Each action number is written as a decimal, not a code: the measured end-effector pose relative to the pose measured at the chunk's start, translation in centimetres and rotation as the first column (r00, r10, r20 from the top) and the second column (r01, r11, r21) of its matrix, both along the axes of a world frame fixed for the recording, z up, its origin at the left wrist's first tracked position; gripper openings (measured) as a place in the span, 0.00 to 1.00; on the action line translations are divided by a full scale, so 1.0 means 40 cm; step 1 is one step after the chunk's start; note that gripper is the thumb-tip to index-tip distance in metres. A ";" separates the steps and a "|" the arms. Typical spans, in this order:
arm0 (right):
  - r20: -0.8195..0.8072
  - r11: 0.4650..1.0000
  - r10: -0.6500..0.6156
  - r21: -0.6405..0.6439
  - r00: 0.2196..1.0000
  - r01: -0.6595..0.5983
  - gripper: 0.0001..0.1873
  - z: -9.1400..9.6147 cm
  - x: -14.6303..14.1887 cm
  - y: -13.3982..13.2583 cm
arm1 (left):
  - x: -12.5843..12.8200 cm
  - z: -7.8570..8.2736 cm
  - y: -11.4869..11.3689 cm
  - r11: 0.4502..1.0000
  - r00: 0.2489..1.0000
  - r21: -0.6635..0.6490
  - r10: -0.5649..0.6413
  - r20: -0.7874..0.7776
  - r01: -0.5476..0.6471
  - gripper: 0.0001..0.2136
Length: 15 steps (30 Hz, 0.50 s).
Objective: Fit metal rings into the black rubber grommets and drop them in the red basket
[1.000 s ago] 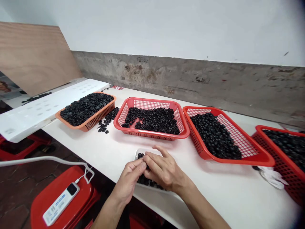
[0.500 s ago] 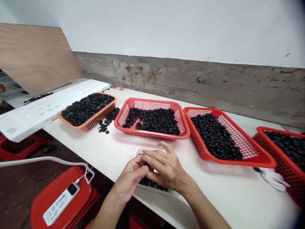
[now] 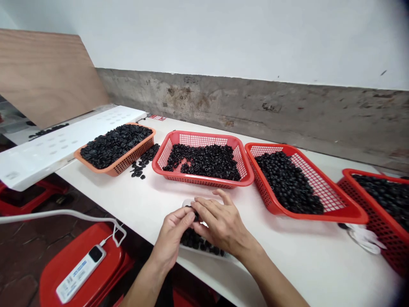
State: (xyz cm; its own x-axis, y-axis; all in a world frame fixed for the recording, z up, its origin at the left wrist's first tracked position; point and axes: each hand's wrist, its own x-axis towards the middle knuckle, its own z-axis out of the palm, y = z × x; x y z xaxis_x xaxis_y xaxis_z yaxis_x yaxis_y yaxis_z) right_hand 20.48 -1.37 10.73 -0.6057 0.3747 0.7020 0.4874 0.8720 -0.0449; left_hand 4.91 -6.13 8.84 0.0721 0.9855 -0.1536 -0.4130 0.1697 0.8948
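Note:
My left hand point(image 3: 172, 233) and my right hand point(image 3: 219, 219) meet over a white tray point(image 3: 220, 256) near the table's front edge. Between their fingertips is a small round black part point(image 3: 195, 216), pinched by both; its exact shape is partly covered by the fingers. Many small black pieces point(image 3: 200, 243) lie in the tray below, partly hidden by my hands. Beyond them stands a red basket point(image 3: 204, 181) of black rings point(image 3: 207, 160). To its right, another red basket point(image 3: 335, 215) holds rounded black parts point(image 3: 284, 181).
An orange basket point(image 3: 116, 169) of flat black pieces stands at left, with loose pieces point(image 3: 140, 166) beside it. A further red basket point(image 3: 370, 200) is at far right, near a white cord point(image 3: 366, 238). A power strip point(image 3: 81, 273) lies on a red stool point(image 3: 54, 264).
My hands have parted slightly at the fingertips, with the left a little lower and further left, so the black part between them shows more. The camera view has shifted slightly.

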 end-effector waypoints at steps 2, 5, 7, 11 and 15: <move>-0.002 1.000 0.007 -0.007 1.000 -0.007 0.11 -0.002 0.000 0.001 | -0.002 0.001 0.000 1.000 0.999 0.000 -0.021 -0.031 0.021 0.12; 0.004 0.999 0.040 0.017 0.999 -0.041 0.12 -0.011 -0.003 0.005 | -0.003 -0.003 0.000 1.000 0.999 0.004 -0.022 -0.046 0.022 0.11; 0.012 0.997 0.055 0.045 0.998 -0.055 0.13 -0.019 -0.006 0.006 | -0.002 -0.006 -0.001 1.000 0.999 0.010 -0.008 -0.053 0.008 0.11; 0.044 0.994 0.051 0.094 0.998 -0.055 0.15 -0.031 -0.016 0.006 | -0.004 -0.009 -0.002 1.000 0.998 0.011 -0.004 -0.069 0.005 0.11; 0.085 0.992 0.086 0.086 0.993 -0.093 0.14 -0.041 -0.022 0.010 | -0.006 -0.007 -0.003 1.000 0.996 0.021 -0.010 -0.087 0.012 0.13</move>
